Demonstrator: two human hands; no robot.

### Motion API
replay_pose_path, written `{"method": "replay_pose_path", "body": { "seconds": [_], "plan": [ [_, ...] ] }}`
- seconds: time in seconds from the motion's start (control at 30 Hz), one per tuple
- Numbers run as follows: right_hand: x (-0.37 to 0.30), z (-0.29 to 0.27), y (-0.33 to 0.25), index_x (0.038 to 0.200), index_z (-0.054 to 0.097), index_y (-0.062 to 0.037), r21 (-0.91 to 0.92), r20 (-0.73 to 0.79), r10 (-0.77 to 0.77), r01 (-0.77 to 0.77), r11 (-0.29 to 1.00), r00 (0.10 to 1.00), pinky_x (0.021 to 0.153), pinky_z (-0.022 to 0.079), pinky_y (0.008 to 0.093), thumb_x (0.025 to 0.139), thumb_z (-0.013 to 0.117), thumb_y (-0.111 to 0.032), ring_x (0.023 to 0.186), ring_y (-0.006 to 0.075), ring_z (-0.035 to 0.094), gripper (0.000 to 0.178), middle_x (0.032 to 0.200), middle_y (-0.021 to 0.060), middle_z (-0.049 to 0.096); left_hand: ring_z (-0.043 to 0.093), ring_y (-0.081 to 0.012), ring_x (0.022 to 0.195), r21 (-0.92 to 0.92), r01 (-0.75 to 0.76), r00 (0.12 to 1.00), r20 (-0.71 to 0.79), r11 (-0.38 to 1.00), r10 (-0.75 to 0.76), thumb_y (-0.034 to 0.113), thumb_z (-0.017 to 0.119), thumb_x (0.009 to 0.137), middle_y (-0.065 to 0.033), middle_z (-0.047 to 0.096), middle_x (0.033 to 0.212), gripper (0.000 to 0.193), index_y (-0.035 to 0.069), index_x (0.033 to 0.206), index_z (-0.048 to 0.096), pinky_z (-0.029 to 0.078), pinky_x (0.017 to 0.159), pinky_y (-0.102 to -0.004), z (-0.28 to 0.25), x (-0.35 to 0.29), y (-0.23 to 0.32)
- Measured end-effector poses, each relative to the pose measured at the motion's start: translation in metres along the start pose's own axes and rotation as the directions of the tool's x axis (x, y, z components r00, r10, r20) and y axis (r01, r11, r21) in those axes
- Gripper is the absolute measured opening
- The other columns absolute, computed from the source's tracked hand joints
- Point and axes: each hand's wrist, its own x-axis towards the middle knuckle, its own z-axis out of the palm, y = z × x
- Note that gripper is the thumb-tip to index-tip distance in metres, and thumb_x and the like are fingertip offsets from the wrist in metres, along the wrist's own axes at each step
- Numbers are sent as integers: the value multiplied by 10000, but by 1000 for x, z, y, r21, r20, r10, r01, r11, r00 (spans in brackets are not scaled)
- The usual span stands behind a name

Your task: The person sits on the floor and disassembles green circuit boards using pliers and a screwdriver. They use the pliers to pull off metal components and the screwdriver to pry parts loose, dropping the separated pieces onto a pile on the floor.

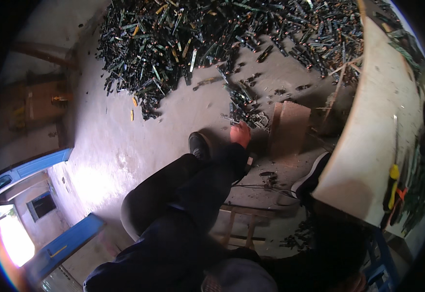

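Observation:
My left hand reaches down to the floor at the middle of the view, its sleeve dark. The fingers are closed at the near end of a small cluster of dark strips; what they hold is hidden. Beside the fingertips lies a tangle of pale, thin, wire-like bits. A reddish-brown block stands just right of the hand. At the bottom right edge a dim patch of skin looks like my right hand; its fingers cannot be made out.
A large heap of dark strips, some copper-tipped, covers the far floor. On the right, a pale tabletop carries a yellow-handled screwdriver and red-handled pliers. My shoes flank the work spot. A cable lies nearby.

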Motion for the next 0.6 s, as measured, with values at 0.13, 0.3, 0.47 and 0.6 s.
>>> {"method": "replay_pose_path", "body": {
  "seconds": [0.13,0.3,0.47,0.6],
  "plan": [
    [-5,-3,-27,1109,535,-50,-33,92,210,-208,978,973,487,368,298,915,518,-443,551,166,450,439,751,55,546,572,-212,451,199,-250,966,116,948,231,269,388,940,-101,572,552,431,19,620,531,471,437,-331,14,-27,11],
    [2,2,-50,1183,569,-139,190,295,-41,-16,982,955,492,341,338,991,443,-387,562,119,393,338,721,-2,492,585,-216,489,-55,-149,961,226,987,158,281,377,956,-100,570,554,454,-22,675,564,467,477,-347,23,-89,50],
    [14,18,-12,1213,551,-97,474,442,74,-303,827,894,627,435,330,987,448,-364,714,165,514,365,898,50,564,544,-190,507,-82,-334,907,245,939,344,337,362,990,-98,540,544,508,-23,692,562,426,509,-352,4,-184,96],
    [21,20,-68,1221,544,-57,-219,547,82,48,975,833,724,483,315,983,457,-339,814,188,584,379,1001,74,602,504,-164,523,-169,-422,831,321,891,454,378,362,1002,-91,516,552,538,-24,694,545,404,523,-343,-42,-261,115]
  ]
}}
